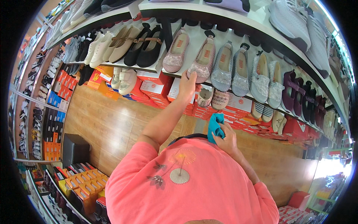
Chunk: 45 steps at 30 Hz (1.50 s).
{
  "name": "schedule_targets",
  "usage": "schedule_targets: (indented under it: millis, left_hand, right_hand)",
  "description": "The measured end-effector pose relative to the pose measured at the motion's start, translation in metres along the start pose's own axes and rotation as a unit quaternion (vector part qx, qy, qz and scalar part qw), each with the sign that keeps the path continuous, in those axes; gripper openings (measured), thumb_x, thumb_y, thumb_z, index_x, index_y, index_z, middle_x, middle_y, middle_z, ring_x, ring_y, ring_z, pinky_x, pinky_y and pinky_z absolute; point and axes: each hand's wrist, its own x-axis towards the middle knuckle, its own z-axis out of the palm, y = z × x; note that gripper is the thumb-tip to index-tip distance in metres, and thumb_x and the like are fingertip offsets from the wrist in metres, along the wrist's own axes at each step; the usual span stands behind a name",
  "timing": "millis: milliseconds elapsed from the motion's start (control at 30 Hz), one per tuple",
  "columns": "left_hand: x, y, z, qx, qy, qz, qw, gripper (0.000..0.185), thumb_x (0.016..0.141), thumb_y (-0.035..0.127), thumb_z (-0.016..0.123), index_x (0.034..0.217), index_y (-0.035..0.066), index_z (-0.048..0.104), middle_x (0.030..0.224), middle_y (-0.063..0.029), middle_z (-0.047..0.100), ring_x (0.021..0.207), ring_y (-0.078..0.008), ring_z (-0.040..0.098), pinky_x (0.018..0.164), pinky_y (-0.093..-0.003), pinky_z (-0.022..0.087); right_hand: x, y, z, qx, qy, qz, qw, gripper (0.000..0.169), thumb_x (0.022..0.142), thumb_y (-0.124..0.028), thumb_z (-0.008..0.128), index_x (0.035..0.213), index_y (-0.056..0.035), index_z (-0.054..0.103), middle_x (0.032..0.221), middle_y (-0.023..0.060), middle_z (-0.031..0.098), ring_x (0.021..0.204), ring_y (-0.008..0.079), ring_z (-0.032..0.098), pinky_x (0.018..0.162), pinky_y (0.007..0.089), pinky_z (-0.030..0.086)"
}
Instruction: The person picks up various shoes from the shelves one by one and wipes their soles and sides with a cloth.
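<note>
My left hand grips the toe of a pink lace flat shoe, thumb on top and the other fingers partly hidden beneath it. Its matching pink shoe sits to the left on the white display shelf. Lower down, close to my waist, my right hand holds a bunched teal cloth. Just right of the gripped shoe stands a pair of grey-blue lace flats, toes pointing towards me.
Black strap shoes stand left along the shelf, purple strap shoes right. An upper shelf edge overhangs the row. Below are patterned shoes and red shoeboxes. A dark stool stands on the wooden floor.
</note>
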Motion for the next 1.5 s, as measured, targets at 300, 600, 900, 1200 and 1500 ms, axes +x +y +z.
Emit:
schedule_targets:
  millis: [300,600,900,1200,1500]
  left_hand:
    - [0.014,-0.008,-0.039,-0.126,0.079,-0.047,0.988,0.048,0.088,0.037,0.06,0.113,-0.001,0.043,0.09,-0.0099,0.057,0.065,-0.0149,0.059,0.054,-0.0287,0.052]
    - [0.041,0.025,-0.07,-0.114,0.125,-0.105,0.98,0.045,0.085,0.038,0.063,0.1,-0.002,0.05,0.08,-0.0099,0.058,0.062,-0.0178,0.061,0.053,-0.0301,0.052]
    - [0.048,0.024,-0.081,-0.173,0.097,-0.105,0.974,0.025,0.083,0.014,0.058,0.1,-0.003,0.053,0.094,-0.0136,0.061,0.077,-0.0231,0.064,0.063,-0.034,0.055]
    - [-0.023,0.018,-0.119,-0.276,-0.03,-0.129,0.952,0.04,0.08,-0.002,0.049,0.12,-0.001,0.047,0.113,-0.0135,0.058,0.102,-0.0283,0.059,0.088,-0.0384,0.051]
    - [-0.089,0.015,-0.152,-0.298,-0.106,-0.086,0.945,0.058,0.079,0.002,0.059,0.132,0.004,0.036,0.119,-0.0104,0.055,0.106,-0.0258,0.057,0.083,-0.0376,0.052]
  right_hand:
    - [0.002,-0.01,0.012,0.0,-0.002,0.014,1.0,0.033,0.071,-0.008,0.066,0.104,-0.0024,0.062,0.089,0.0132,0.059,0.08,0.0294,0.06,0.07,0.0357,0.048]
    - [0.001,-0.022,0.028,-0.013,-0.003,0.037,0.999,0.033,0.072,-0.01,0.067,0.103,-0.0026,0.062,0.088,0.013,0.058,0.078,0.0282,0.06,0.069,0.0346,0.048]
    - [-0.003,-0.034,0.045,-0.018,0.012,0.018,1.0,0.033,0.072,-0.011,0.068,0.104,-0.0028,0.062,0.089,0.0129,0.059,0.08,0.0284,0.06,0.07,0.0347,0.048]
    - [0.007,-0.041,0.064,-0.018,-0.01,0.014,1.0,0.033,0.073,-0.012,0.071,0.102,-0.0007,0.061,0.088,0.013,0.058,0.077,0.0259,0.059,0.068,0.0326,0.047]
    - [0.067,-0.075,0.077,-0.012,0.061,-0.002,0.998,0.033,0.075,-0.011,0.064,0.107,-0.0014,0.059,0.096,0.0171,0.058,0.086,0.0338,0.059,0.074,0.0384,0.047]
